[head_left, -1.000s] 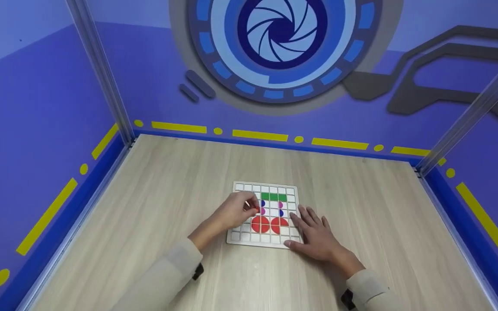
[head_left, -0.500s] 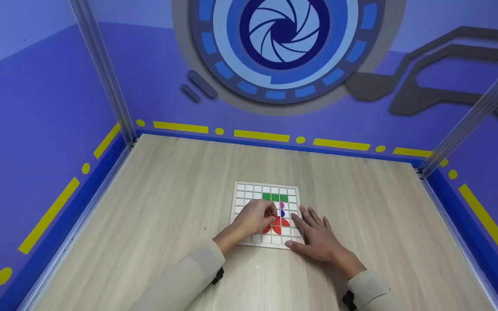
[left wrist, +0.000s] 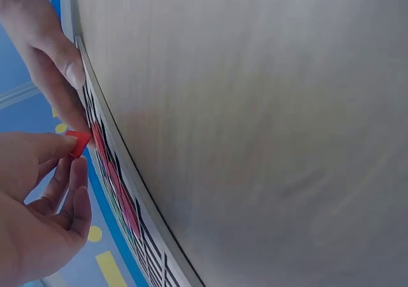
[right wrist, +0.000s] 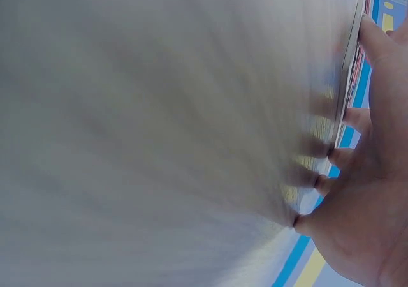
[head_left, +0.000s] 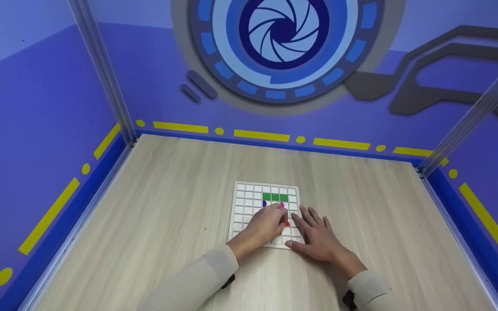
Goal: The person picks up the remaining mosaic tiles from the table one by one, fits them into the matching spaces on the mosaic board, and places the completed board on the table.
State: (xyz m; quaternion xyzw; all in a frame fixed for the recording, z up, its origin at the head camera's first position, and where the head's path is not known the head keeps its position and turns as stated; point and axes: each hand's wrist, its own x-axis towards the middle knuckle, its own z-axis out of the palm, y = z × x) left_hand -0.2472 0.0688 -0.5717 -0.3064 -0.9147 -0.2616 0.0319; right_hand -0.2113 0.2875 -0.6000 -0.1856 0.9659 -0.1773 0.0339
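Observation:
A white grid board [head_left: 239, 202] lies flat on the wooden table. My left hand [head_left: 266, 223] is over its lower right part, and in the left wrist view thumb and fingers pinch a small red tile [left wrist: 78, 143] just above the board. Green tiles [head_left: 275, 197] form a bar near the top. Below them show a dark blue piece [head_left: 264, 203] and a magenta piece [head_left: 282, 204]; the left hand hides most of the red pieces on the grid. My right hand [head_left: 317, 235] is spread at the board's right side, thumb and index fingertip on its edge, other fingertips on the table.
The wooden table [head_left: 171, 194] surrounds the board on all sides. Purple-blue panels [head_left: 154, 86] with yellow dashes enclose it at the back and sides. Metal posts [head_left: 102, 69] stand at the back corners.
My left hand has moved rightward across the board with the red tile, from the left columns to the lower right cells. The right hand stays in place.

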